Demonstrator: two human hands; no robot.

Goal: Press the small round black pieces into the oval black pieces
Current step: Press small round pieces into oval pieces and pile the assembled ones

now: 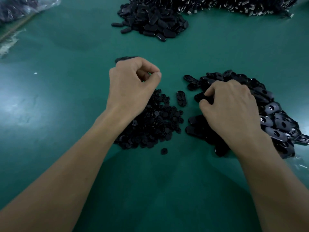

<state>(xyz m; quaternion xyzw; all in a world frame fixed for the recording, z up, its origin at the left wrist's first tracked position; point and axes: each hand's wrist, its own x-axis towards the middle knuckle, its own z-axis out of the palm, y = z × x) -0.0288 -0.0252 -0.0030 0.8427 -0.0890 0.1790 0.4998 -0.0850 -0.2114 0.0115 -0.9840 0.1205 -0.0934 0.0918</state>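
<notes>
A heap of small round black pieces (150, 124) lies on the green table (66, 97) at centre. My left hand (132, 84) hovers over its far edge with fingers curled, thumb tip against forefinger as if pinching something small, which is mostly hidden. A dark oval piece (125, 59) shows just beyond its knuckles. A pile of oval black pieces (270, 113) with holes lies to the right. My right hand (229, 108) rests on that pile's left side, its fingers curled round an oval piece (200, 97). One oval piece (181, 98) lies alone between the hands.
A second large heap of oval black pieces (153, 22) sits at the far centre, with a mass of black and metal parts (242, 5) behind it to the right. A plastic bag (21, 7) lies at the far left. One stray round piece (164, 151) sits near me.
</notes>
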